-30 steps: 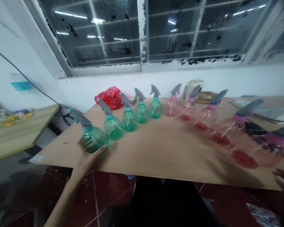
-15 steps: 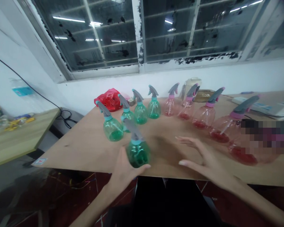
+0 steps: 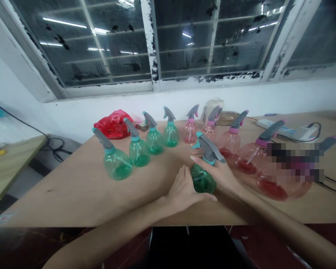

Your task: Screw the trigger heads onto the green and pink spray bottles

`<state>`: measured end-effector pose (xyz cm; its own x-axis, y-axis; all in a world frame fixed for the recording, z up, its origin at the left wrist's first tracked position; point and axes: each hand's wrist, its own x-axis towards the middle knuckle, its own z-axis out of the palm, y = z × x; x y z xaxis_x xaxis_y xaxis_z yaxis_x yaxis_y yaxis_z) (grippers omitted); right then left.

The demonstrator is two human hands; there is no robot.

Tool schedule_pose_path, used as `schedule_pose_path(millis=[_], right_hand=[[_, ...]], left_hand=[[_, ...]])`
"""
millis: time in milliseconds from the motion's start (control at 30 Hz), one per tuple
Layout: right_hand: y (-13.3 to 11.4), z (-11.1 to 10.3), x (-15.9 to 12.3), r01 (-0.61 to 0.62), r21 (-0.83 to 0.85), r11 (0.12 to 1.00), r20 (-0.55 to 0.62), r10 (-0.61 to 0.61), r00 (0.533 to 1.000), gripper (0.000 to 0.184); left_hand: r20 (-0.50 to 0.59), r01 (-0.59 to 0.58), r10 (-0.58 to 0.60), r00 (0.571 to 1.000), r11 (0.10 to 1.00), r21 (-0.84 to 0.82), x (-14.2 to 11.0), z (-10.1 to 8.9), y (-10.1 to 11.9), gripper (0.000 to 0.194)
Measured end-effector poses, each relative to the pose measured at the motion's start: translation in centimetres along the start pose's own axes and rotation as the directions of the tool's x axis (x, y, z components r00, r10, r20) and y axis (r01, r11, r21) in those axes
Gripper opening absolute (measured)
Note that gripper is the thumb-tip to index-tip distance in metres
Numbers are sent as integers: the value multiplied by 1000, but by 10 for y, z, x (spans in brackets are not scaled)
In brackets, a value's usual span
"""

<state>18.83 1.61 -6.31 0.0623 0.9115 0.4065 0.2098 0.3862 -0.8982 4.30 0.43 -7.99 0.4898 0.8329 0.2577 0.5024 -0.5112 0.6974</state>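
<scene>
A green spray bottle (image 3: 203,179) with a grey and teal trigger head stands near the front of the table, between my hands. My left hand (image 3: 184,192) is closed around the lower body from the left, its thumb across the front. On the other side, my right hand (image 3: 221,173) grips the bottle at the neck, just under the spray head, its fingers partly hidden behind it. Several more green spray bottles (image 3: 117,164) stand in a slanting row to the left. Opposite them runs a row of pink spray bottles (image 3: 248,158) with red liquid inside.
A red plastic bag (image 3: 112,125) lies at the back left of the wooden table (image 3: 81,194). Behind the pink bottles are a pale container (image 3: 212,106) and a white power strip (image 3: 285,129) with cables. A blurred patch covers part of the right side.
The held green bottle has moved right with my left hand, away from the green row. My right hand, apart from it earlier, now grips its neck. The camera view has shifted.
</scene>
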Motion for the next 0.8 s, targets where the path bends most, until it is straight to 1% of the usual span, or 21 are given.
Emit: schedule_pose_path(millis=[67,133,233,333,433,567,667,800], right_hand=[[3,-2,4,-7,14,1000,0,7,1000,41],[5,-2,7,-8,16,1000,10,8,1000,37],[8,-1,14,8,17,1000,50,-8,999,34],[11,2,23,35,19,999,100,-37,994,35],[12,6,30,48,-1,999,134,-48,990,35],[8,10,36,36,-47,998,184,-27,983,30],[5,12,38,33,-40,999,221,-23,975,30],[3,11,39,36,-19,999,238,-30,971,32]], left_hand=[[50,-3,3,999,1000,9,5,-4,-4,97],[95,11,-9,995,1000,-18,10,-9,-10,91],[118,-11,20,993,997,-76,16,-14,-21,86],[109,-44,58,992,991,-128,21,-17,-32,88],[104,-46,61,993,989,-144,25,-21,-37,90],[63,-68,78,995,986,-154,27,-27,-38,86],[48,-76,83,995,986,-147,28,-30,-38,88],[51,-64,71,996,990,-129,28,-30,-39,91]])
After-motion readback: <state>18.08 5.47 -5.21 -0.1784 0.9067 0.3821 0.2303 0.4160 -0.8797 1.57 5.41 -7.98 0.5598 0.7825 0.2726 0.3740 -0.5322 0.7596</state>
